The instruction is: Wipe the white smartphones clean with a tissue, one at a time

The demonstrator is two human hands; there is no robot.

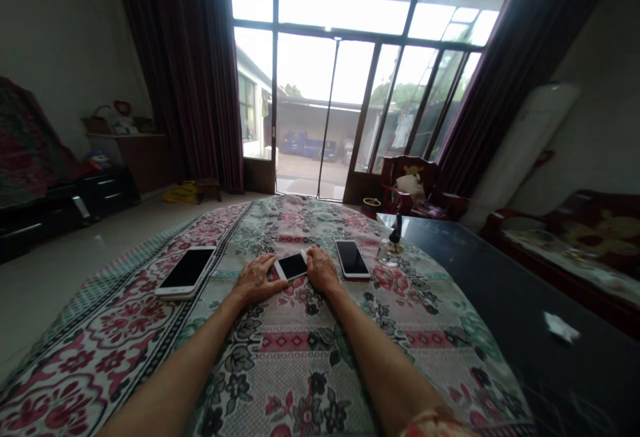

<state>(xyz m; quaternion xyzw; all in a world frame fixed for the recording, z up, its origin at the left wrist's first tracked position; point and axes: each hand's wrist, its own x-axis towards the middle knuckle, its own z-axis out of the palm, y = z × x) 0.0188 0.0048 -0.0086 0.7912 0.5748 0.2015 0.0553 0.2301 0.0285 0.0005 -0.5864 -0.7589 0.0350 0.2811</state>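
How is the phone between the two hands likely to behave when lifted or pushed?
The phone looks like a flat, rigid slab, so it should stay stiff and probably won't roll. Its smooth-looking screen may be slippery, or crack if dropped. The patterned cloth underneath might ruck with pushing.

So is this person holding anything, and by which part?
Yes, the middle white phone: the left hand has its left end, the right hand its right end, screen left showing between them.
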